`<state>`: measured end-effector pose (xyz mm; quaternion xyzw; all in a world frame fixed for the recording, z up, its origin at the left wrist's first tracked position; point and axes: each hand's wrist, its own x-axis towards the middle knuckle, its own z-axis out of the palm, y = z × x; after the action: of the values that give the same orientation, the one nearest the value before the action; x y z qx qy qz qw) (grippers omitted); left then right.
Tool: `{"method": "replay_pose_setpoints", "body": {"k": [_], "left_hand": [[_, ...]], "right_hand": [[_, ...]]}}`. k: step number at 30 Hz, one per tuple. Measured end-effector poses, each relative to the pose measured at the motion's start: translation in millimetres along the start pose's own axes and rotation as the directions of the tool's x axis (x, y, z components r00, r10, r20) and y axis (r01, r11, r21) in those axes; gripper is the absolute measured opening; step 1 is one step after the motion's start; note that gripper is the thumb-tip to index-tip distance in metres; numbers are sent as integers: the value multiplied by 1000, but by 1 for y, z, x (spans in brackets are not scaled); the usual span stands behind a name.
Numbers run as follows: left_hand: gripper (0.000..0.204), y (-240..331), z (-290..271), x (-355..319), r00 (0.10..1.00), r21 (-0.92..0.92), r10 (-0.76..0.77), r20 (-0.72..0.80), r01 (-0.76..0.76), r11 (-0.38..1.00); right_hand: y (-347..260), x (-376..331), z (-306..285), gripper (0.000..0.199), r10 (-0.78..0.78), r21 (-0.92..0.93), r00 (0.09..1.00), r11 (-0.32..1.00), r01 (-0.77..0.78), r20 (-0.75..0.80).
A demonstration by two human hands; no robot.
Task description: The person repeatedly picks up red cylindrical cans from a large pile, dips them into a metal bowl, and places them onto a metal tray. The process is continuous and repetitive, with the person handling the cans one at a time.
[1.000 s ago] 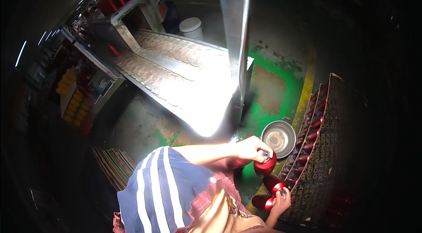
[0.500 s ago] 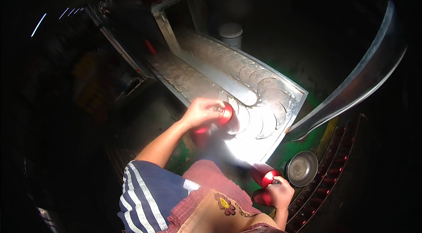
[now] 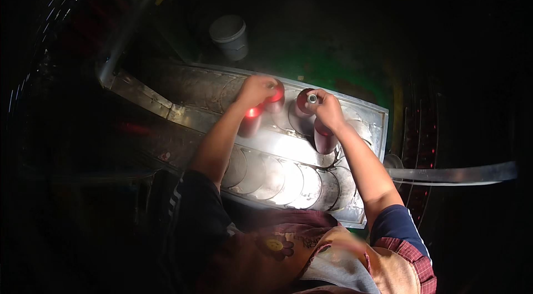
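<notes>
Left hand: my left hand [image 3: 256, 90] clamped on two red cans [image 3: 261, 110], centre frame
Right hand: my right hand [image 3: 326, 110] clamped on two dark red cans [image 3: 311, 119]
Progress: all four cans over the metal tray [image 3: 189, 91]; I judge none let go, near row of round slots [image 3: 288, 183] bare

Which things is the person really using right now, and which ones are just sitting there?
In use:
- left hand, gripping two red bottles
- right hand, gripping two dark red bottles
- metal tray with round slots, under both hands

Just sitting there:
- white bucket on the floor beyond the tray
- long metal strip at the right
</notes>
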<state>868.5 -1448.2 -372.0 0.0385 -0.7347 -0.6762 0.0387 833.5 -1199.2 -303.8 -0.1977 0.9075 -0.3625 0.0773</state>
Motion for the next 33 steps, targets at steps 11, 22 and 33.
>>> {"method": "replay_pose_setpoints", "body": {"k": [11,22,33], "left_hand": [[26,-45,-118,53,949,-304,-3,-316,-98,947],[22,-20,-12,-133,696,-404,83,-713,-505,762],[51,108,408,-321,931,-518,143,335,55,854]], "right_hand": [[-22,39,-14,32,-108,199,972,969,150,-208],[-9,-132,-37,24,-190,277,919,915,293,-345],[92,-457,-143,21,-42,482,938,850,215,-344]]}}
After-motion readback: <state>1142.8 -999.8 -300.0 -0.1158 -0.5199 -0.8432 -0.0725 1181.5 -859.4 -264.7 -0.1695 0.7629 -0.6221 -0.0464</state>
